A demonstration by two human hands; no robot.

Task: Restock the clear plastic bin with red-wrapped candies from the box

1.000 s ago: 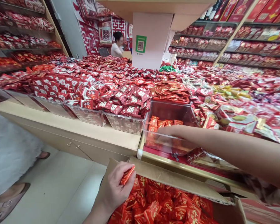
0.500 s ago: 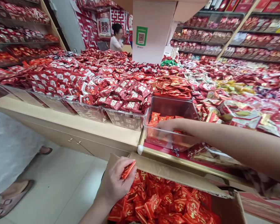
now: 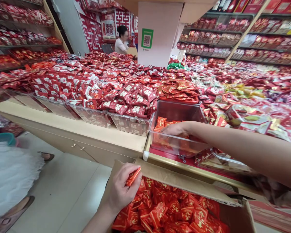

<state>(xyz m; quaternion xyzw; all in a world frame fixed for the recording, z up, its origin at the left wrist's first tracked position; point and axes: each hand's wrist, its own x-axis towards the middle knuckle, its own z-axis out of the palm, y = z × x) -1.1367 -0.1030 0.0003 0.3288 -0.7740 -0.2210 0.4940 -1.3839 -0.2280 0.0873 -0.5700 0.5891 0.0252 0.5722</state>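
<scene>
- The left hand (image 3: 124, 187) sits above the near left corner of an opened carton (image 3: 174, 178), its fingers curled snugly around a red packet (image 3: 134, 176) whose orange-red edge shows between thumb and forefinger.
- Inside the carton lie many glossy red packets (image 3: 160, 212), tumbled at all angles; gold Chinese characters mark them, mostly too small or creased to read.
- Beyond the flap, the right hand (image 3: 176, 128) reaches palm down into a clear bin (image 3: 179, 110). Its fingers extend over the contents; their tips are partly hidden, so I cannot tell whether they grip anything.
- Orange-red packets (image 3: 161, 122) with gold lettering stand at the left and back of that bin, just beside the right hand.
- The right hand now looks flatter and slightly higher than half a second ago; the left hand keeps the same pose.
- Left, a white frilly skirt (image 3: 12, 181) has shifted, and a turquoise basin (image 3: 11, 139) has come into view behind it.
- On the counter (image 3: 111, 136), a neighbouring bin is heaped with maroon packets (image 3: 137, 110) printed 囍.
- Farther back, a pale pillar (image 3: 157, 19) bears a green label (image 3: 147, 38) with a QR code; its small text is illegible.
- Behind, a seated person (image 3: 120, 43) is near a wall panel (image 3: 109, 28) showing 囍.
</scene>
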